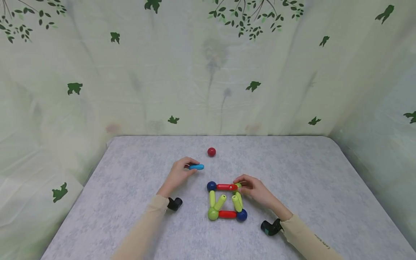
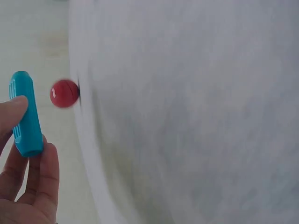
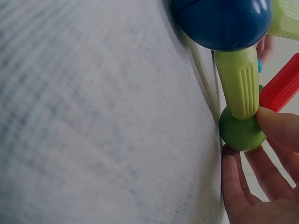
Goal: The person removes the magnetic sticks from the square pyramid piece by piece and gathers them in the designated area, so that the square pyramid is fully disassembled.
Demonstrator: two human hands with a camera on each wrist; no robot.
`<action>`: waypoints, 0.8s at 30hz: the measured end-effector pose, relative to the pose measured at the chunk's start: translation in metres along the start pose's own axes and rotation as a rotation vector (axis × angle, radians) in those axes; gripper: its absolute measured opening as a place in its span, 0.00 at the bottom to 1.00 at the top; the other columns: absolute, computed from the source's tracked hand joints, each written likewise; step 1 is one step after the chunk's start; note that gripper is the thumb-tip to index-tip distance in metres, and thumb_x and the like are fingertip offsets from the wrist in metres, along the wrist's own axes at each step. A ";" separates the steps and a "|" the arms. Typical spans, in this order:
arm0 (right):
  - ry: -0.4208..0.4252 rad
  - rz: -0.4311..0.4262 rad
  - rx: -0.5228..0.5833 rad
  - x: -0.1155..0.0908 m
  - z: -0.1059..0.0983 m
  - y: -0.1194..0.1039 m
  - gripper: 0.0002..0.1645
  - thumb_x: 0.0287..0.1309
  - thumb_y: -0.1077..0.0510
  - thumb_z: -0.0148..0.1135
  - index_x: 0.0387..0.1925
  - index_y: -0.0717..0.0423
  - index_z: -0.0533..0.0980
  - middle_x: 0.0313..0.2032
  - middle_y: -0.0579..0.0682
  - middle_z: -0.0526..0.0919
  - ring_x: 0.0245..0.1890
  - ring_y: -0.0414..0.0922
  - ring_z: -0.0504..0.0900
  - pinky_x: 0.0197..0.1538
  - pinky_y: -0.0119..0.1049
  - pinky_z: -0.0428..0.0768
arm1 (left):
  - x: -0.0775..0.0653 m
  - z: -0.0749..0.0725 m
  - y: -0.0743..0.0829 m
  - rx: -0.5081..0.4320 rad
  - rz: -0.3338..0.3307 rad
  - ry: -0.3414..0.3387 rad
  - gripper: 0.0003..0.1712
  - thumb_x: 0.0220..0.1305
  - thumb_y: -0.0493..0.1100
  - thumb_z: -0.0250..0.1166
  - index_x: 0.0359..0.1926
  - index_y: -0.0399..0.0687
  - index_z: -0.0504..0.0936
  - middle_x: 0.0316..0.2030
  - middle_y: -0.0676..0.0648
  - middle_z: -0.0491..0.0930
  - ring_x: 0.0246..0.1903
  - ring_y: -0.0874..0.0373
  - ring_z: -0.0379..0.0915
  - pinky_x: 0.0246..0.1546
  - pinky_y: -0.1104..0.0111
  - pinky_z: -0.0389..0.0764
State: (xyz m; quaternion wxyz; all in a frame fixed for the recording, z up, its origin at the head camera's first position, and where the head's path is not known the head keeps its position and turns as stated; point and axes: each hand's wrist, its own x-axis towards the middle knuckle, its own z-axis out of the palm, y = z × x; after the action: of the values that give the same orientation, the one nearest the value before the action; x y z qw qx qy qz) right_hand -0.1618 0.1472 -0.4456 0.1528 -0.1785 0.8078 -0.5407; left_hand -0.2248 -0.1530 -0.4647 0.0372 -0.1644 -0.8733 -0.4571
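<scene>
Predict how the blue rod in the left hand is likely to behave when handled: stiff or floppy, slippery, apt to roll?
The blue rod is probably stiff, as it shows no bend between the thumb and fingers of the left hand. Its ridged side may help against slipping. Pushed along its length, it seems likelier to slide than roll, given its long shape.

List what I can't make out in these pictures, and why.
- Head view: part of the far green ball, behind the right grip.
- Head view: lettering on the right sleeve, too small.
- Left wrist view: part of the light-blue stick, under the thumb of the left grip.
- Right wrist view: top of the navy ball, cut by the upper edge.
</scene>
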 end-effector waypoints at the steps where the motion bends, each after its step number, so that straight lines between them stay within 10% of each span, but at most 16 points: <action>1: 0.001 0.000 -0.001 0.000 0.000 0.000 0.13 0.62 0.71 0.54 0.49 0.67 0.74 0.49 0.58 0.78 0.51 0.58 0.76 0.51 0.47 0.77 | 0.002 -0.003 -0.003 0.009 -0.016 0.006 0.11 0.58 0.32 0.67 0.43 0.41 0.83 0.42 0.47 0.81 0.42 0.53 0.75 0.47 0.61 0.77; 24: 0.008 0.009 -0.009 0.001 0.001 0.001 0.14 0.62 0.71 0.55 0.49 0.66 0.74 0.48 0.56 0.78 0.51 0.57 0.76 0.52 0.47 0.77 | 0.042 -0.026 -0.039 0.130 -0.177 -0.015 0.10 0.60 0.30 0.64 0.44 0.37 0.81 0.44 0.39 0.80 0.47 0.45 0.74 0.51 0.55 0.73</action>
State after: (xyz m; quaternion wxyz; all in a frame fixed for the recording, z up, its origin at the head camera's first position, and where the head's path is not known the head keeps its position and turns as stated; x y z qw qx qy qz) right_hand -0.1623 0.1467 -0.4467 0.1514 -0.1734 0.8115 -0.5372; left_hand -0.2788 -0.1834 -0.4712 0.0010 -0.0874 -0.9125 -0.3997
